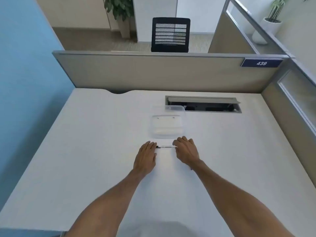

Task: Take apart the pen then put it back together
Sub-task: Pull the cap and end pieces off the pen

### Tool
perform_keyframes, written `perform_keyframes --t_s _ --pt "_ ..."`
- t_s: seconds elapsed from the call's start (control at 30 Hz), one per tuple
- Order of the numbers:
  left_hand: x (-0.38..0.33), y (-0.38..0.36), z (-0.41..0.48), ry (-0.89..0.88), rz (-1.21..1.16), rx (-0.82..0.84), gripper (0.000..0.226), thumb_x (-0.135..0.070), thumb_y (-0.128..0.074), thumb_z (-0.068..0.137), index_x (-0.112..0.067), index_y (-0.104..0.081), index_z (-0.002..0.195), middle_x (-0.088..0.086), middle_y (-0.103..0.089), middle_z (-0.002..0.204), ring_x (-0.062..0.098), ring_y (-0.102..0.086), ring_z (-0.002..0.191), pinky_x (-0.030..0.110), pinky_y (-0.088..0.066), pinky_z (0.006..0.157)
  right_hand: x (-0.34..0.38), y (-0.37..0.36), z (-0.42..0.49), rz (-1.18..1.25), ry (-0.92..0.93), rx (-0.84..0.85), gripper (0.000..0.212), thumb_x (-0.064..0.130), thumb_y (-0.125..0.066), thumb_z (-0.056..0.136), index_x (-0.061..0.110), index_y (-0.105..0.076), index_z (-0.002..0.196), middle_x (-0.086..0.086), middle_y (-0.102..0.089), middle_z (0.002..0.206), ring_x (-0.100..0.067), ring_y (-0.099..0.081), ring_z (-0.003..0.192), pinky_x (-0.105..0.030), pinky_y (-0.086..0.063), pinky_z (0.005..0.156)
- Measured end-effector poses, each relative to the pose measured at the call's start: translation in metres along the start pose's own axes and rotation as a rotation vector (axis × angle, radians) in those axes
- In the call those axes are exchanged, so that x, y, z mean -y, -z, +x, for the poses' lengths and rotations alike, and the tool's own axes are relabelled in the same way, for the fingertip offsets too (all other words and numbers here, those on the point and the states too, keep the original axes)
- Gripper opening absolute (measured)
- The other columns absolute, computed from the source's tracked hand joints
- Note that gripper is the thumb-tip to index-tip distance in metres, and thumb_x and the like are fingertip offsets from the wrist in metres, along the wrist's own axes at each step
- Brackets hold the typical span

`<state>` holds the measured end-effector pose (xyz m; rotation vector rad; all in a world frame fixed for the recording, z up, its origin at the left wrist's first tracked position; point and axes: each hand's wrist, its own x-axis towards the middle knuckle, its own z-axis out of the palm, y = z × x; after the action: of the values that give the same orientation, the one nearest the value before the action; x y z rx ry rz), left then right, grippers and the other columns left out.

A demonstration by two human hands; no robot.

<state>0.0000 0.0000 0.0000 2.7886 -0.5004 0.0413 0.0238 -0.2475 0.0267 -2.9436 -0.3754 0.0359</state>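
A slim pen with a clear barrel and a black left end lies crosswise just above the white desk, between my two hands. My left hand pinches the black left end with its fingertips. My right hand grips the right end, and its fingers hide that tip. The pen looks whole, in one piece. Both forearms reach in from the bottom of the view.
A clear plastic container stands just beyond the pen, with a second clear piece behind it. An open cable hatch is set into the desk at the back right. A grey partition closes the far edge.
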Motion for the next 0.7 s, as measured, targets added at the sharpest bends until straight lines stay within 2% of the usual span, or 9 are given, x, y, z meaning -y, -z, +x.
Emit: perform_keyframes --t_s 0.07,0.17,0.33,0.43,0.57,0.7 --pt "0.002 0.003 0.008 0.002 -0.029 0.002 0.046 -0.012 -0.066 0.096 -0.007 -0.066 0.142 0.005 -0.068 0.141 0.032 -0.058 0.141 0.045 -0.048 0.119 0.0 0.002 0.004 -0.024 -0.044 0.029 0.025 0.01 -0.072 0.092 0.019 -0.074 0.115 0.003 -0.071 0.108 -0.027 -0.063 0.108 -0.042 -0.045 0.084" --pt "-0.004 0.009 0.016 0.058 -0.074 0.022 0.039 -0.005 -0.071 0.089 -0.014 -0.071 0.127 0.0 -0.069 0.124 0.027 -0.062 0.125 0.041 -0.052 0.103 0.0 0.0 0.007 -0.047 -0.086 0.054 0.021 0.008 -0.073 0.091 0.019 -0.074 0.109 0.002 -0.07 0.106 -0.028 -0.062 0.107 -0.042 -0.043 0.082" --pt "-0.006 0.004 0.024 0.141 -0.071 0.006 0.033 0.001 -0.067 0.089 -0.019 -0.07 0.115 -0.003 -0.066 0.113 0.026 -0.06 0.104 0.038 -0.048 0.085 -0.004 -0.009 0.006 -0.045 -0.114 0.049 0.02 0.004 -0.073 0.087 0.019 -0.07 0.099 0.002 -0.067 0.1 -0.027 -0.061 0.101 -0.04 -0.039 0.077" --pt "-0.008 0.002 0.027 0.162 -0.073 -0.009 0.032 0.004 -0.063 0.09 -0.022 -0.068 0.108 -0.004 -0.064 0.108 0.025 -0.059 0.099 0.038 -0.045 0.082 -0.005 -0.013 0.007 -0.038 -0.113 0.043 0.022 0.004 -0.074 0.085 0.021 -0.068 0.098 0.003 -0.066 0.099 -0.027 -0.061 0.101 -0.04 -0.04 0.077" --pt "-0.008 0.001 0.026 0.182 -0.122 0.007 0.024 0.0 -0.062 0.094 -0.021 -0.068 0.106 -0.003 -0.063 0.109 0.025 -0.058 0.099 0.039 -0.044 0.083 -0.007 -0.011 0.009 0.015 -0.116 0.067 0.018 0.007 -0.07 0.091 0.021 -0.07 0.103 0.004 -0.067 0.106 -0.025 -0.06 0.109 -0.041 -0.042 0.084" --pt "-0.004 0.001 0.026 0.234 -0.232 0.011 0.021 -0.005 -0.058 0.097 -0.02 -0.069 0.108 -0.004 -0.066 0.109 0.025 -0.06 0.099 0.04 -0.046 0.086 -0.009 -0.005 0.007 0.163 -0.126 0.051 0.015 0.01 -0.066 0.097 0.021 -0.072 0.106 0.007 -0.068 0.108 -0.021 -0.057 0.114 -0.037 -0.036 0.088"
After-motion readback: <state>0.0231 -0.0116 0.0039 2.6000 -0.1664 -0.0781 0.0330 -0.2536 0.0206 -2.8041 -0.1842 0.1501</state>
